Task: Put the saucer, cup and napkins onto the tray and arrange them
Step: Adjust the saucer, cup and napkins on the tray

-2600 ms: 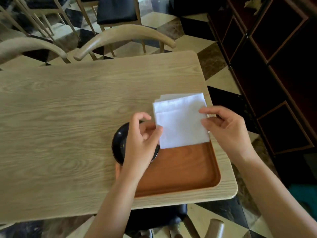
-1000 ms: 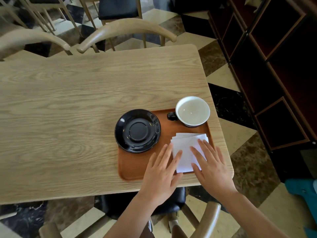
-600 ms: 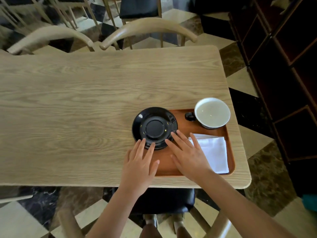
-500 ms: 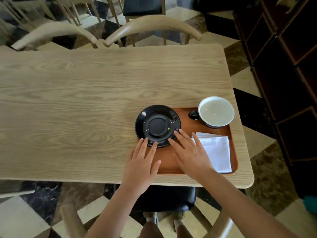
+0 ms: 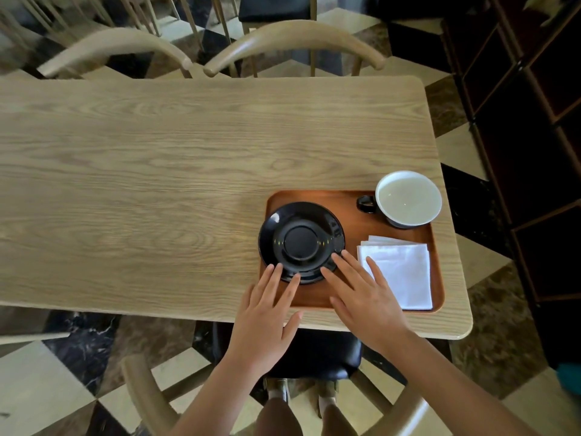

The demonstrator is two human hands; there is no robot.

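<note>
Wooden table (image 5: 176, 171): pale oak-grain top with rounded corners, seen from above. All task items sit at its near right corner.

Tray (image 5: 352, 229): reddish-brown wood, rectangular, shallow raised rim, lying flat on the table close to the near and right edges.

Saucer (image 5: 301, 242): glossy black, round, with a raised centre ring. It sits on the left part of the tray; its left rim reaches the tray's left edge and appears to overhang it slightly.

Cup (image 5: 408, 199): white inside, dark outside, upright and empty, in the far right corner of the tray. Its dark loop handle points left, toward the saucer but apart from it.

Napkins (image 5: 399, 272): a small stack of white folded paper squares, lying flat in the near right part of the tray, just beside the saucer and near the cup. The edges fan slightly at the far side.

Left hand (image 5: 267, 322): palm down, fingers spread and extended, holding nothing. Its fingertips (image 5: 276, 269) touch the near rim of the saucer.

Right hand (image 5: 366, 303): palm down, fingers spread, holding nothing. The index and middle fingertips meet the near right rim of the saucer; another finger lies over the left edge of the napkins.

Chairs (image 5: 295, 36): two light wooden curved backs at the far side of the table; a black seat cushion (image 5: 327, 354) shows below the near edge.

Floor (image 5: 56, 382): cream and dark marble tiles.
</note>
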